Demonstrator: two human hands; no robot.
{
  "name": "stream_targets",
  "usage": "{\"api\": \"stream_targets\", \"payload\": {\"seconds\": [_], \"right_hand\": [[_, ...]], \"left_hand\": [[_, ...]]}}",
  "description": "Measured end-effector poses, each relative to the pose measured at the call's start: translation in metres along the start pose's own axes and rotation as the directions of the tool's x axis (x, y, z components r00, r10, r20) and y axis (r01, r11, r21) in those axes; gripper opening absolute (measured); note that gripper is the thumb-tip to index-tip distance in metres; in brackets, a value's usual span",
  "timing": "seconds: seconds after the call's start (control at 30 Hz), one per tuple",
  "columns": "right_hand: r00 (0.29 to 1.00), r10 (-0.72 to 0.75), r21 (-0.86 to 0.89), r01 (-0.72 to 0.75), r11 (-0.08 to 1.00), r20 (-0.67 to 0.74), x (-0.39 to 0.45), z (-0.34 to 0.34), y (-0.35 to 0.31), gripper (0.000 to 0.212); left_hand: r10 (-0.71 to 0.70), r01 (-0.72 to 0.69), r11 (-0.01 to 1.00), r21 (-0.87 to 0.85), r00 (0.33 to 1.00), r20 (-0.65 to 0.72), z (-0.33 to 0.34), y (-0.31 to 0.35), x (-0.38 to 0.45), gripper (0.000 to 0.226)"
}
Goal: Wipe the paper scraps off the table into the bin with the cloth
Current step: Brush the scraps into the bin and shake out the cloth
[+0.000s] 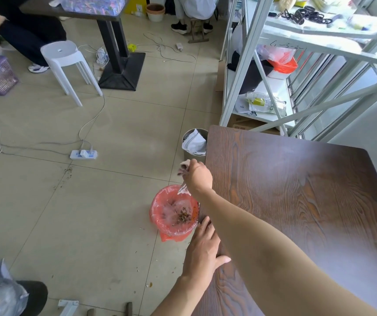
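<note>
A bin lined with a red plastic bag (160, 213) stands on the floor against the left edge of the dark wooden table (297, 201). Brown scraps (184, 215) lie at the bottom of the bag. My right hand (197, 177) is held above the bin, past the table edge, gripping a pale cloth (184, 167) that pokes out above the fingers and hangs blurred below them. My left hand (203, 247) rests flat on the table edge beside the bin, fingers together and holding nothing. I see no scraps on the tabletop.
A grey metal bin (194, 142) with white paper stands at the table's far left corner. Small crumbs dot the floor near the red bin. A power strip (83, 154) with cables, a white stool (65, 65) and a metal shelf rack (274, 76) surround the area.
</note>
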State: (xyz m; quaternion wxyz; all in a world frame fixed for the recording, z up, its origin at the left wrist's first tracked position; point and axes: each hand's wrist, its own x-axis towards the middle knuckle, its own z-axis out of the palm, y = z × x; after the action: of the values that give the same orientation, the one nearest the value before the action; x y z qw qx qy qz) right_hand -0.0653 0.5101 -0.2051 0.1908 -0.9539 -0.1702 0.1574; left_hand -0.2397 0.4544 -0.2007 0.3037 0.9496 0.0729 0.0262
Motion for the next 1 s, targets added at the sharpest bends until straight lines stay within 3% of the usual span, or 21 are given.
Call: {"api": "stream_targets", "payload": {"seconds": [0.03, 0.07, 0.17, 0.27, 0.43, 0.53, 0.67, 0.8, 0.9, 1.0], "right_hand": [[0.999, 0.041, 0.064, -0.04, 0.997, -0.012, 0.001, -0.005, 0.003, 0.026], [0.996, 0.088, 0.152, -0.083, 0.985, -0.029, 0.001, -0.011, 0.006, 0.025], [0.982, 0.181, 0.449, -0.142, 0.882, -0.045, -0.001, -0.025, 0.019, 0.02], [0.98, 0.198, 0.608, -0.161, 0.778, 0.007, -0.003, -0.03, 0.035, 0.021], [0.963, 0.204, 0.776, -0.262, 0.573, 0.174, -0.012, -0.037, 0.041, 0.025], [0.956, 0.176, 0.82, -0.291, 0.493, 0.234, -0.022, -0.046, 0.041, 0.023], [0.944, 0.105, 0.842, -0.327, 0.429, 0.313, -0.044, -0.067, 0.052, 0.024], [0.944, 0.008, 0.867, -0.305, 0.395, 0.329, -0.074, -0.09, 0.063, 0.023], [0.966, 0.019, 0.853, -0.238, 0.464, 0.259, -0.099, -0.103, 0.066, 0.031], [0.988, 0.084, 0.831, -0.156, 0.535, 0.132, -0.118, -0.113, 0.072, 0.028]], "left_hand": [[-0.031, 0.041, 0.997, -0.065, 0.988, 0.151, 0.009, -0.006, -0.001, 0.087], [-0.037, 0.043, 0.999, -0.027, 0.978, 0.207, 0.02, -0.012, -0.002, 0.084], [-0.034, 0.019, 0.997, 0.072, 0.978, 0.205, 0.029, -0.017, -0.003, 0.085], [0.008, -0.026, 0.995, 0.097, 0.985, 0.174, 0.027, -0.015, -0.002, 0.086], [-0.01, -0.008, 0.992, 0.125, 0.99, 0.142, 0.026, -0.016, -0.002, 0.084], [0.008, -0.012, 1.0, 0.014, 0.974, 0.226, 0.019, -0.019, -0.002, 0.074], [-0.009, 0.055, 0.978, -0.199, 0.974, 0.227, -0.007, -0.024, 0.005, 0.058], [-0.273, 0.284, 0.822, -0.494, 0.957, 0.095, -0.04, -0.021, 0.028, 0.036], [-0.373, 0.418, 0.569, -0.708, 0.898, 0.231, -0.07, 0.002, 0.048, 0.031], [-0.321, 0.519, 0.471, -0.713, 0.854, 0.41, -0.088, 0.034, 0.058, 0.036]]}}
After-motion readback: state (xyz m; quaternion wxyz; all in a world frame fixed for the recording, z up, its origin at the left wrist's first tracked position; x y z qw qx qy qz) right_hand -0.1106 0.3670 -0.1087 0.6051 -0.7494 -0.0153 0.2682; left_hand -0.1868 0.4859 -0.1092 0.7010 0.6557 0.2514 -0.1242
